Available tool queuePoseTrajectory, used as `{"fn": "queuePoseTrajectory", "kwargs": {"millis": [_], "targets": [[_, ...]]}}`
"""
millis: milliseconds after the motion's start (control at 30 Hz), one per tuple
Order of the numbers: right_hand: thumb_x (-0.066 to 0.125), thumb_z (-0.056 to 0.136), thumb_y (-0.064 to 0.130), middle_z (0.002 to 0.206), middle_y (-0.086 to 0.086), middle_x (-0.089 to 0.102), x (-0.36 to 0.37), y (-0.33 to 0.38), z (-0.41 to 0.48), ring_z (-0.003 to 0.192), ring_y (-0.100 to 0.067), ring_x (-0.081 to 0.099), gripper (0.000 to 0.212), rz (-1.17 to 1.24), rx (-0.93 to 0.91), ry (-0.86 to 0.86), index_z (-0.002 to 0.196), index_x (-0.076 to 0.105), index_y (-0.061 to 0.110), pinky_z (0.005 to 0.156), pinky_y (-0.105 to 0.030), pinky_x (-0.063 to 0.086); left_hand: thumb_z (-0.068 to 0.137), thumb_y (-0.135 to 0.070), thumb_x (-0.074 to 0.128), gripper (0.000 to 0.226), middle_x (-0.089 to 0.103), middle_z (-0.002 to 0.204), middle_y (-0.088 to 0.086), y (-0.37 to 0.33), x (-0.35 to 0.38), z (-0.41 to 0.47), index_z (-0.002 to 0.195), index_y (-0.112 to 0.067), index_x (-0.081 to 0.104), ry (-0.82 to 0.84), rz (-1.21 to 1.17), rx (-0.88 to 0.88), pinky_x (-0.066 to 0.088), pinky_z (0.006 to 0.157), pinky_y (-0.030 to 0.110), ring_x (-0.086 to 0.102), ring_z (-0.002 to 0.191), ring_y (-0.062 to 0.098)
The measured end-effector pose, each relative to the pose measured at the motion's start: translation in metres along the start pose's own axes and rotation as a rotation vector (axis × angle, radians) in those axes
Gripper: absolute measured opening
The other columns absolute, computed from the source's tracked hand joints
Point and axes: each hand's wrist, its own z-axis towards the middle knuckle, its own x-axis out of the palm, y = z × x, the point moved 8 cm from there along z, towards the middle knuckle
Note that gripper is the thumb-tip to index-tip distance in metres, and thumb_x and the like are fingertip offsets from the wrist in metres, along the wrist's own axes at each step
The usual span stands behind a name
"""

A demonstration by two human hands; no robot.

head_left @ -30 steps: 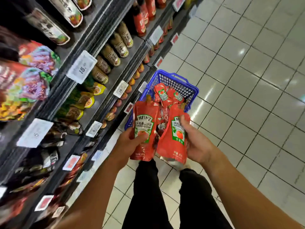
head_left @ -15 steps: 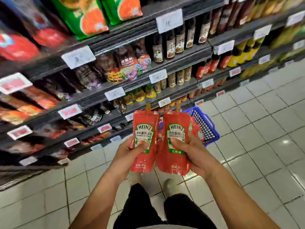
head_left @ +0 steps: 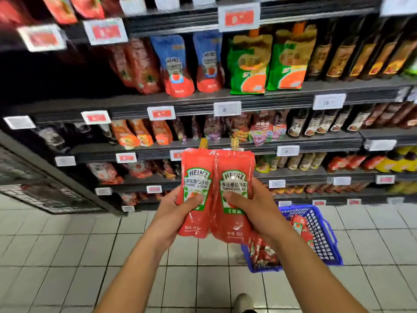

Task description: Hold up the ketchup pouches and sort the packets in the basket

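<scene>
Evidently mid-restock, my left hand [head_left: 171, 213] and right hand [head_left: 252, 213] each gripped a ketchup pouch [head_left: 196, 195], unshelved, more waiting in the basket [head_left: 325, 240] lower right.

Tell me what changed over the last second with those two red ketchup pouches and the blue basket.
The view swung from looking along the aisle to facing the shelves, so the blue plastic basket now lies lower right on the floor. The two red Heinz ketchup pouches, left and right, rose upright, side by side. Unchanged: left hand and right hand each grip one pouch.
</scene>
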Motion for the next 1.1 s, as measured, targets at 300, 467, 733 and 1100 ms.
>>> {"fn": "queuePoseTrajectory", "kwargs": {"millis": [300, 467, 733, 1100], "targets": [[0.079, 0.082, 0.019, 0.104, -0.006, 0.077, 0.164, 0.012, 0.012, 0.088, -0.021, 0.074, 0.028, -0.107, -0.084, 0.151, 0.107, 0.070, 0.025, 0.067, -0.031, 0.059, 0.072, -0.029, 0.083, 0.042, 0.075, 0.107, 0.012, -0.058, -0.136, -0.057, 0.112, -0.022, 0.072, -0.116, -0.060, 0.166, 0.060, 0.074, 0.042, 0.073, 0.095, 0.032], [0.068, 0.081, 0.032, 0.095, -0.002, 0.078, 0.253, 0.011, 0.012, 0.080, -0.020, 0.076, 0.016, -0.167, -0.077, 0.190, 0.096, 0.071, 0.036, 0.060, -0.030, 0.058, 0.067, -0.037, 0.086, 0.043, 0.076, 0.105, 0.010, -0.089, -0.213, -0.094, 0.108, -0.027, 0.074, -0.166, -0.073, 0.272, 0.059, 0.068, 0.035, 0.075, 0.091, 0.028], [0.064, 0.096, 0.021, 0.099, -0.004, 0.078, 0.365, 0.009, 0.007, 0.084, -0.023, 0.076, 0.012, -0.135, -0.108, 0.270, 0.105, 0.069, 0.027, 0.060, -0.029, 0.058, 0.067, -0.038, 0.086, 0.043, 0.076, 0.108, 0.007, -0.129, -0.308, -0.135, 0.108, -0.029, 0.074, -0.205, -0.078, 0.361, 0.059, 0.070, 0.031, 0.074, 0.095, 0.024], [0.065, 0.093, 0.031, 0.109, -0.004, 0.076, 0.426, 0.020, 0.036, 0.095, -0.028, 0.074, 0.016, -0.219, -0.176, 0.335, 0.108, 0.069, 0.032, 0.075, -0.040, 0.061, 0.067, -0.036, 0.084, 0.032, 0.076, 0.106, 0.004, -0.159, -0.358, -0.130, 0.097, -0.037, 0.075, -0.193, -0.121, 0.350, 0.060, 0.066, 0.031, 0.075, 0.092, 0.024]]}}
